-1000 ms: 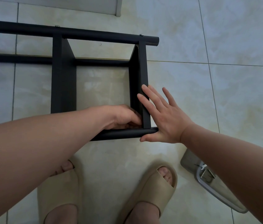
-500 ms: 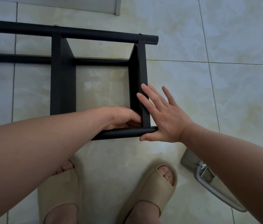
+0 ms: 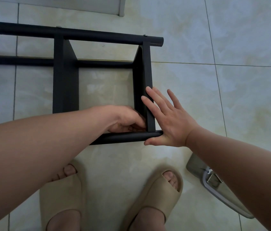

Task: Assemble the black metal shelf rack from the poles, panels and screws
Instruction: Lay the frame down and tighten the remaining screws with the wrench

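The black rack lies on its side on the tiled floor. Its far pole (image 3: pixel 98 35) carries two small screw heads (image 3: pixel 145 35). A middle panel (image 3: pixel 64 77) and an end panel (image 3: pixel 145 67) run toward me to the near pole (image 3: pixel 128 136). My left hand (image 3: pixel 128 120) reaches inside the frame, its fingers curled into the corner where the end panel meets the near pole; whatever they pinch is hidden. My right hand (image 3: pixel 169 120) lies flat with straight fingers against the outer side of the end panel, its thumb under the tip of the near pole.
A second far pole (image 3: pixel 14 60) lies lower, behind the panels. My feet in beige slippers (image 3: pixel 64 194) stand just below the rack. A grey object with a metal clip (image 3: pixel 214 185) lies on the floor at the lower right. A white baseboard edge (image 3: pixel 98 5) runs along the top.
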Demonstrator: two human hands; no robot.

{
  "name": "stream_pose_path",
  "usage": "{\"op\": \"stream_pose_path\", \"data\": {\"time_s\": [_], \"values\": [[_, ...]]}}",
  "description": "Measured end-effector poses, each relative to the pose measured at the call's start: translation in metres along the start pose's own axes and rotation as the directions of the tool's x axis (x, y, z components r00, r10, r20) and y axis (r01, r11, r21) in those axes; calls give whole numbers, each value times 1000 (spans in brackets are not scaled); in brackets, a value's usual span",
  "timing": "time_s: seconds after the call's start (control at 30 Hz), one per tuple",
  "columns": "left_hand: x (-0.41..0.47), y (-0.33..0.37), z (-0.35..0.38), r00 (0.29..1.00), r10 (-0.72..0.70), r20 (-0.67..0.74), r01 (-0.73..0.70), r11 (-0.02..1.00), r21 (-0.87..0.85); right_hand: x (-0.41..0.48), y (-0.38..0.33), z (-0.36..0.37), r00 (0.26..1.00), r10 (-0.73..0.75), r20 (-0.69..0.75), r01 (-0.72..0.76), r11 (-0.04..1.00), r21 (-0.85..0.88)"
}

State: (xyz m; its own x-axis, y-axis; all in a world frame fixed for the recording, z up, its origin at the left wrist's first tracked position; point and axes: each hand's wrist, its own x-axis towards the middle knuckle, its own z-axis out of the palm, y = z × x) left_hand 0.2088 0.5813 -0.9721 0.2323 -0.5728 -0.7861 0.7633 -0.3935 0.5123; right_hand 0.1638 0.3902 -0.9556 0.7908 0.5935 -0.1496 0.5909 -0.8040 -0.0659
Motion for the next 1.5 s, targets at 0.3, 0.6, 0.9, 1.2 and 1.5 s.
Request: {"op": "stream_pose_path", "data": {"time_s": [0.3,0.6,0.9,1.2,1.5], "values": [[0,-2,-1,1000,-20,8,20,1000,-6,0,-1,-2,1000,5,11,-5,1000,8],[1,0,0,995,-90,31,89,995,41,0,-1,-3,1000,3,24,-3,1000,12],[3,4,1,999,-54,3,54,998,26,0,-1,-2,1000,2,11,-2,1000,19],[6,-5,-4,999,39,19,-39,999,-12,0,-1,-1,1000,0,-3,0,1000,23],[4,-12,0,999,-2,53,3,1000,-11,0,-2,-3,1000,8,14,-9,1000,18]]}}
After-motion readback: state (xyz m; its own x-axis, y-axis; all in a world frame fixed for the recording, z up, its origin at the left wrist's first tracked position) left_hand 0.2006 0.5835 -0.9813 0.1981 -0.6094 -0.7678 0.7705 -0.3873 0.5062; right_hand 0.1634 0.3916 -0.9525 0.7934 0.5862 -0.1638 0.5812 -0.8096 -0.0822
